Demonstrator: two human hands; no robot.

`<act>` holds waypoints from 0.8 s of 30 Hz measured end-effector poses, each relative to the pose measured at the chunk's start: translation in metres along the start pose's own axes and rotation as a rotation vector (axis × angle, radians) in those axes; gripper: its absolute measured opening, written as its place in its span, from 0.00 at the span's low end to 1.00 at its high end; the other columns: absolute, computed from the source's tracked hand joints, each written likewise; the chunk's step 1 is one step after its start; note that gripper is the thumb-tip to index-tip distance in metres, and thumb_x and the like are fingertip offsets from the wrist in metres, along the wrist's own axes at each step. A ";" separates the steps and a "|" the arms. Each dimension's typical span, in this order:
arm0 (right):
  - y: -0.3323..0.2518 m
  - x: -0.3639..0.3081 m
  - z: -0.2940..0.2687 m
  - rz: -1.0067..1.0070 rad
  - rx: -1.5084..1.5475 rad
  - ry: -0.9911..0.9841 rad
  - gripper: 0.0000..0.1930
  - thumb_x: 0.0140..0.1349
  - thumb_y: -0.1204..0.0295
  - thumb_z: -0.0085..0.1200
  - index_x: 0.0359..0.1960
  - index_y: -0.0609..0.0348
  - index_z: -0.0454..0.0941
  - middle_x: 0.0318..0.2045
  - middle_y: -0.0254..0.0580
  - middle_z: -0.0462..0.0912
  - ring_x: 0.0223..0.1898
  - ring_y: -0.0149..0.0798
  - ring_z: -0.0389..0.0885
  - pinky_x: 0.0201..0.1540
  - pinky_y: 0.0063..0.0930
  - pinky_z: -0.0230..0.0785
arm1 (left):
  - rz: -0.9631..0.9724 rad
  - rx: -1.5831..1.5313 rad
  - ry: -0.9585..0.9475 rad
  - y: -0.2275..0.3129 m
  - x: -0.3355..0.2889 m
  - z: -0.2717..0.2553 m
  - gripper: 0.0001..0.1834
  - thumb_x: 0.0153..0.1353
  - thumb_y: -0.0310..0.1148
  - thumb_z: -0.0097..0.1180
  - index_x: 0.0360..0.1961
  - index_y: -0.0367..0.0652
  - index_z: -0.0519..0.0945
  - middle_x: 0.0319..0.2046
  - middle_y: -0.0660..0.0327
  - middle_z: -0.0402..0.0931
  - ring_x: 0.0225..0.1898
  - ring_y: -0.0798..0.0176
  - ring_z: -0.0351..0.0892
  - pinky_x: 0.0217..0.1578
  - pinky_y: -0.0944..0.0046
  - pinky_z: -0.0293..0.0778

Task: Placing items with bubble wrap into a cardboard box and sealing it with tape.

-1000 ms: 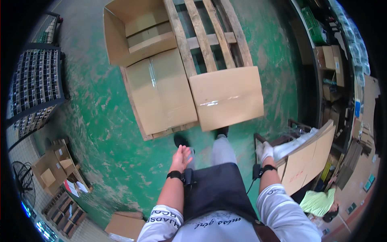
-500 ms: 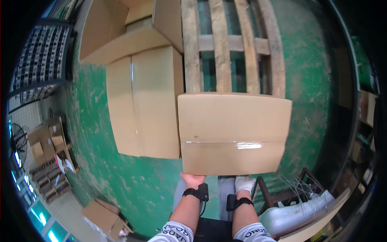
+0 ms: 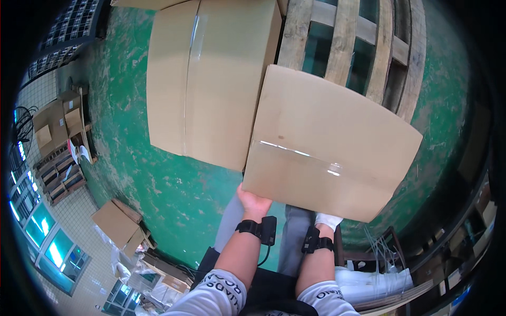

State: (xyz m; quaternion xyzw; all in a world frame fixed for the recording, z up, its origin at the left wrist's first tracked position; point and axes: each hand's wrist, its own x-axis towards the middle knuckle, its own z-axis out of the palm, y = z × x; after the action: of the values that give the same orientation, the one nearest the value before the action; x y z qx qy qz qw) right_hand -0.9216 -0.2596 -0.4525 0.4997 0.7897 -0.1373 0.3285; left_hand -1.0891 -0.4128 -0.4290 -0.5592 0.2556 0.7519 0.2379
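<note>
A taped cardboard box (image 3: 337, 124) lies in front of me, slanted, its near right corner pointing toward my side. My left hand (image 3: 254, 201) is at its near left corner, thumb against the edge and fingers partly hidden beneath. My right hand (image 3: 329, 219), in a white glove, is at the near edge further right, its fingers covered by the box. Dark straps with small black devices circle both wrists. Close along the held box's left side stands a second taped cardboard box (image 3: 221, 79).
Beyond the held box a wooden pallet (image 3: 342, 50) lies on the green floor (image 3: 124, 116). To the right of my legs is a dark frame with a white wrapped roll (image 3: 371, 284). Cardboard pieces (image 3: 118, 224) and stacked small pallets (image 3: 60, 176) are at the left.
The held box has turned clockwise in view, its right side now nearer me. The whole scene has shifted as my view turned; both hands remain at the box's near edge.
</note>
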 end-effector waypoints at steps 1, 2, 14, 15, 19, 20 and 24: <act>-0.004 0.002 -0.002 -0.005 0.007 -0.006 0.17 0.64 0.59 0.46 0.47 0.56 0.77 0.46 0.45 0.80 0.48 0.48 0.76 0.51 0.43 0.67 | 0.009 0.004 0.003 0.004 -0.001 0.003 0.27 0.61 0.46 0.32 0.51 0.39 0.72 0.51 0.54 0.71 0.53 0.51 0.69 0.54 0.48 0.65; -0.007 0.005 -0.003 -0.026 -0.004 0.039 0.17 0.63 0.59 0.46 0.47 0.55 0.77 0.46 0.45 0.80 0.48 0.48 0.76 0.50 0.43 0.68 | 0.001 0.003 -0.037 0.008 -0.002 0.007 0.25 0.61 0.44 0.34 0.51 0.39 0.73 0.52 0.54 0.72 0.54 0.51 0.70 0.55 0.48 0.65; -0.005 0.036 0.000 -0.034 0.133 0.202 0.18 0.63 0.59 0.47 0.48 0.55 0.77 0.47 0.45 0.79 0.49 0.49 0.76 0.52 0.43 0.68 | 0.001 -0.090 -0.124 0.001 0.016 0.047 0.27 0.63 0.49 0.40 0.55 0.42 0.72 0.55 0.53 0.71 0.56 0.48 0.68 0.58 0.45 0.63; -0.003 0.037 0.001 -0.033 0.162 0.225 0.18 0.63 0.59 0.47 0.49 0.55 0.77 0.48 0.45 0.79 0.49 0.49 0.76 0.52 0.43 0.68 | -0.002 -0.084 -0.131 0.001 0.017 0.047 0.27 0.63 0.50 0.40 0.55 0.42 0.72 0.55 0.54 0.70 0.56 0.48 0.68 0.58 0.45 0.63; -0.010 0.036 -0.005 -0.042 0.044 0.226 0.18 0.63 0.59 0.47 0.48 0.55 0.77 0.47 0.45 0.80 0.49 0.49 0.76 0.52 0.43 0.68 | 0.008 -0.078 -0.122 0.002 0.019 0.048 0.28 0.63 0.50 0.40 0.56 0.42 0.71 0.56 0.53 0.70 0.57 0.48 0.68 0.58 0.45 0.63; -0.012 0.037 -0.007 -0.032 0.065 0.244 0.18 0.63 0.60 0.47 0.48 0.55 0.77 0.47 0.45 0.79 0.49 0.49 0.76 0.51 0.43 0.68 | 0.005 -0.078 -0.126 0.003 0.018 0.049 0.28 0.63 0.50 0.40 0.56 0.41 0.71 0.56 0.53 0.70 0.57 0.48 0.68 0.58 0.45 0.63; -0.012 0.044 -0.015 0.003 0.168 0.225 0.18 0.63 0.60 0.47 0.50 0.56 0.76 0.49 0.47 0.78 0.51 0.50 0.75 0.53 0.43 0.66 | -0.016 -0.075 -0.109 0.000 0.022 0.056 0.28 0.64 0.49 0.39 0.57 0.42 0.70 0.57 0.53 0.69 0.58 0.48 0.67 0.59 0.45 0.62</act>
State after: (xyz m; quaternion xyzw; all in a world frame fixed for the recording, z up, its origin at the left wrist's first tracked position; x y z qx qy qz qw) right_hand -0.9499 -0.2263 -0.4716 0.5389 0.8065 -0.1453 0.1951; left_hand -1.1346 -0.3747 -0.4364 -0.5282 0.2094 0.7882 0.2364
